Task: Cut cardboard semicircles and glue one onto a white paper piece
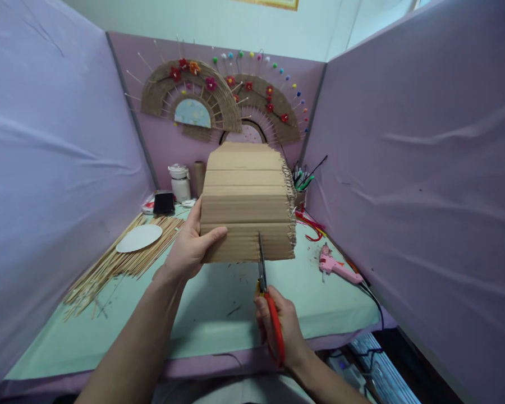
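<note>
Left hand (188, 248) higher, gripping cardboard (244, 209); right hand (287, 321) below, gripping scissors (263, 276).

Soft, cool light, brightest at upper right — broad shadow on tabletop (219, 314) below cardboard (244, 207); wide-angle stretch toward edges — lower right dark.

No legible txt, no readable labels, nos., brands or signs

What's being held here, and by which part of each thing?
The left grip holds the cardboard by the lower part of its left edge; the right grip holds the scissors by the red handles.
</note>
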A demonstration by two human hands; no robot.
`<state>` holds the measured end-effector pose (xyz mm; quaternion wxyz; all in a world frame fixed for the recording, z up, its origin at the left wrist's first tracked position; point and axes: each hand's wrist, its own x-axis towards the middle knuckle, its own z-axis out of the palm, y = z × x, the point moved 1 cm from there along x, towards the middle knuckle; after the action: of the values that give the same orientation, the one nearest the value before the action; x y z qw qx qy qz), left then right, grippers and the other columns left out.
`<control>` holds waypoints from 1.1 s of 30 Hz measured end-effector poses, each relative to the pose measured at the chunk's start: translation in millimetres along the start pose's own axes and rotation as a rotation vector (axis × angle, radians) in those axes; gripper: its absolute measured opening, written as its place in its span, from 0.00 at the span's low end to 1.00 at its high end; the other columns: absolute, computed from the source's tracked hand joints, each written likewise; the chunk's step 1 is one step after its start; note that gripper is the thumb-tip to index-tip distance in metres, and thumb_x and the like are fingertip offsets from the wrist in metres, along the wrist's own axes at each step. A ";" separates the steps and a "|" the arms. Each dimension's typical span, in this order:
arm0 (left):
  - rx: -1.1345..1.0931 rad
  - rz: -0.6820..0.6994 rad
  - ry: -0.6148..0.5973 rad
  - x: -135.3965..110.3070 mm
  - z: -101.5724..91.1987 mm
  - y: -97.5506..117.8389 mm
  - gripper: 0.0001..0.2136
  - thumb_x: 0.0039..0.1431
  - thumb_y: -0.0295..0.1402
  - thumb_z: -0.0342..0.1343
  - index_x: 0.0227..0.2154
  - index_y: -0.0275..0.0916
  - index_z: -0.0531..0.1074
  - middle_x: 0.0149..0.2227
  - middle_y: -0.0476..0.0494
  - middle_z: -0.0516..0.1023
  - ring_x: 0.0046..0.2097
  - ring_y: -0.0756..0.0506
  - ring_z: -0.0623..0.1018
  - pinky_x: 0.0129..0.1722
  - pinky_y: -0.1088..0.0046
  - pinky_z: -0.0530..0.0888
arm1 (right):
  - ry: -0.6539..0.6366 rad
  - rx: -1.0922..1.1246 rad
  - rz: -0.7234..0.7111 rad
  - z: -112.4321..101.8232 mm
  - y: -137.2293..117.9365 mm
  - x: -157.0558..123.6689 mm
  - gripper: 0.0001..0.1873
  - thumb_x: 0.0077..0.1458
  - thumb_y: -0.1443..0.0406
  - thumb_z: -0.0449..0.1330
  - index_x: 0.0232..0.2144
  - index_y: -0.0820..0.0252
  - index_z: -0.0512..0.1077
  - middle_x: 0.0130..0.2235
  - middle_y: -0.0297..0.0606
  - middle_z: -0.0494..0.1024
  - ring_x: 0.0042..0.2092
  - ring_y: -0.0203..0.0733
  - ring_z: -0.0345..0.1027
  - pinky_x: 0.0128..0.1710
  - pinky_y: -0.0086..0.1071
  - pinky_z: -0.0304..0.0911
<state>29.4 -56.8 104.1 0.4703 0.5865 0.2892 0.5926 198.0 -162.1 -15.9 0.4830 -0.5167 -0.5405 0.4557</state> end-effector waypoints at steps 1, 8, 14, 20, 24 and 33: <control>0.017 0.017 -0.012 -0.2 0.6 0.1 0.39 0.50 0.34 0.66 0.64 0.44 0.57 0.64 0.41 0.67 0.62 0.40 0.69 0.58 0.67 0.70 | -0.011 0.025 0.008 0.1 0.6 0.2 0.26 0.58 0.40 0.49 0.27 0.55 0.59 0.19 0.24 0.60 0.16 0.29 0.53 0.15 0.24 0.53; 0.113 0.005 -0.088 -1.6 2.9 4.0 0.39 0.49 0.34 0.67 0.64 0.42 0.58 0.64 0.41 0.66 0.63 0.38 0.67 0.62 0.65 0.65 | -0.049 0.070 -0.067 -4.8 -7.2 2.2 0.29 0.58 0.39 0.48 0.32 0.59 0.63 0.26 0.32 0.69 0.21 0.32 0.62 0.21 0.27 0.60; 0.080 0.012 -0.052 -2.0 8.0 7.1 0.38 0.49 0.33 0.67 0.63 0.43 0.59 0.63 0.42 0.68 0.62 0.39 0.69 0.60 0.66 0.67 | 0.001 0.003 -0.084 -13.0 -16.6 7.4 0.30 0.55 0.37 0.50 0.25 0.56 0.59 0.19 0.27 0.63 0.17 0.31 0.58 0.17 0.26 0.55; 0.050 -0.007 -0.098 0.0 9.9 1.9 0.39 0.50 0.34 0.66 0.65 0.44 0.57 0.62 0.41 0.68 0.61 0.38 0.70 0.59 0.64 0.68 | 0.051 0.014 -0.075 -14.7 -5.4 5.3 0.28 0.54 0.40 0.54 0.22 0.55 0.57 0.16 0.24 0.58 0.15 0.29 0.51 0.14 0.24 0.49; 0.069 -0.005 -0.142 0.4 9.1 -4.9 0.40 0.51 0.35 0.66 0.65 0.43 0.55 0.63 0.41 0.67 0.62 0.37 0.68 0.61 0.62 0.66 | 0.005 0.104 -0.022 -16.0 -1.0 7.0 0.28 0.52 0.38 0.55 0.25 0.56 0.59 0.18 0.25 0.61 0.16 0.30 0.53 0.14 0.25 0.52; 0.074 -0.081 -0.213 -9.7 12.8 -11.0 0.39 0.52 0.37 0.65 0.65 0.43 0.54 0.64 0.41 0.64 0.63 0.37 0.67 0.61 0.62 0.66 | 0.012 0.003 -0.029 -27.5 -18.5 16.6 0.34 0.49 0.33 0.51 0.24 0.58 0.64 0.18 0.30 0.64 0.18 0.34 0.60 0.18 0.29 0.58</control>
<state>42.9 -63.9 92.0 0.4998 0.6510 0.2827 0.4964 223.2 -146.6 6.6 0.4936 -0.5106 -0.5445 0.4463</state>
